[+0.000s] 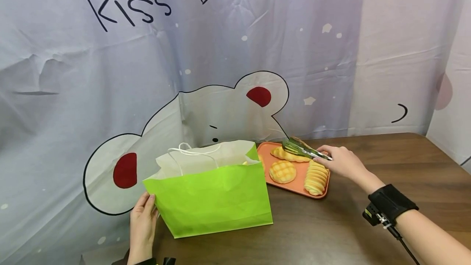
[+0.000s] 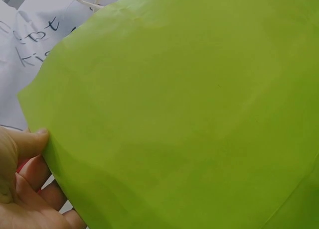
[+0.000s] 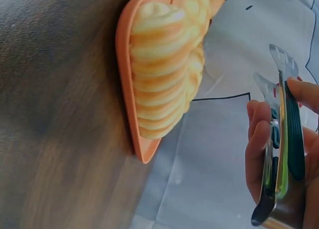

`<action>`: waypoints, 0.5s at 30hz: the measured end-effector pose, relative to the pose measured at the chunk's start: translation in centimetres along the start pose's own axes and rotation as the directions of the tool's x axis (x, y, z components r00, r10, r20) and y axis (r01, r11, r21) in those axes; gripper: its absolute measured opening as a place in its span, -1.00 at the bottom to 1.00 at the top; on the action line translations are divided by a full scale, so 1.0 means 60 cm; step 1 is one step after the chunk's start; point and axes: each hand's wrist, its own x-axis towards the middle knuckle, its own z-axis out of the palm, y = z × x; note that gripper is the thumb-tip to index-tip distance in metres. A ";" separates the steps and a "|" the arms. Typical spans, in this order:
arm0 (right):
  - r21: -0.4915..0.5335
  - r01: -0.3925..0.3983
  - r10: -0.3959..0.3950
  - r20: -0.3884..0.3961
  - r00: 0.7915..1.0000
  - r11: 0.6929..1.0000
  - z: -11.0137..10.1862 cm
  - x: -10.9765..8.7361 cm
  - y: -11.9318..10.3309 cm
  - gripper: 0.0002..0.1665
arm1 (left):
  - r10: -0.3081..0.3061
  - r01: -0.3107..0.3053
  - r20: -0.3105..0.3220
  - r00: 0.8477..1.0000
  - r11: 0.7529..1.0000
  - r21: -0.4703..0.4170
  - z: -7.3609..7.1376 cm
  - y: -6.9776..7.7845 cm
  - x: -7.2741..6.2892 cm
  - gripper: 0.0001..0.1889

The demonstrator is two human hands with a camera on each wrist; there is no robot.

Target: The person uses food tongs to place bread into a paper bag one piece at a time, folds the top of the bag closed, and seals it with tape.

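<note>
At the left corner of a bright green paper bag (image 1: 217, 201), my left hand (image 1: 142, 221) pinches the edge between thumb and fingers. The left wrist view shows the thumb (image 2: 37, 139) on the bag's outer face. The bag stands open at the top, with white cord handles (image 1: 178, 149). My right hand (image 1: 342, 161) holds metal tongs (image 3: 294, 134) with green grips above an orange tray (image 1: 300, 175). Their tips are slightly apart, with nothing visible between them. A ridged bread roll (image 1: 315, 180), a round cross-scored bun (image 1: 282, 171) and a long twisted bread (image 1: 288, 155) lie on the tray.
The bag covers the tray's left end, where part of another bread (image 1: 261, 162) shows. A small yellow bit shows at the bag's mouth. Behind the brown wooden table (image 1: 390, 162) hangs a printed cloth (image 1: 316, 72).
</note>
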 end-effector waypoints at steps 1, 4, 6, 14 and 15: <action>0.009 -0.010 0.010 0.029 1.000 1.000 0.000 0.000 0.000 -0.38 | -0.001 0.001 0.000 1.000 1.000 0.000 0.000 0.000 0.000 -0.78; 0.041 -0.033 0.028 0.127 0.992 0.999 0.001 0.001 0.000 -0.35 | -0.002 0.002 0.000 1.000 1.000 0.008 0.000 0.000 0.000 -0.78; 0.075 -0.066 0.049 0.207 0.977 0.995 0.001 0.002 -0.001 -0.36 | -0.005 0.005 0.000 1.000 1.000 0.011 0.000 0.000 0.000 -0.78; 0.100 -0.201 0.136 0.450 0.883 0.974 -0.005 0.008 -0.005 -0.58 | -0.008 0.008 0.001 1.000 1.000 0.017 -0.001 -0.001 0.000 -0.78; 0.086 -0.200 0.138 0.469 0.872 0.976 -0.007 0.009 -0.007 -0.58 | -0.007 0.007 0.001 1.000 1.000 0.018 -0.001 -0.001 0.000 -0.78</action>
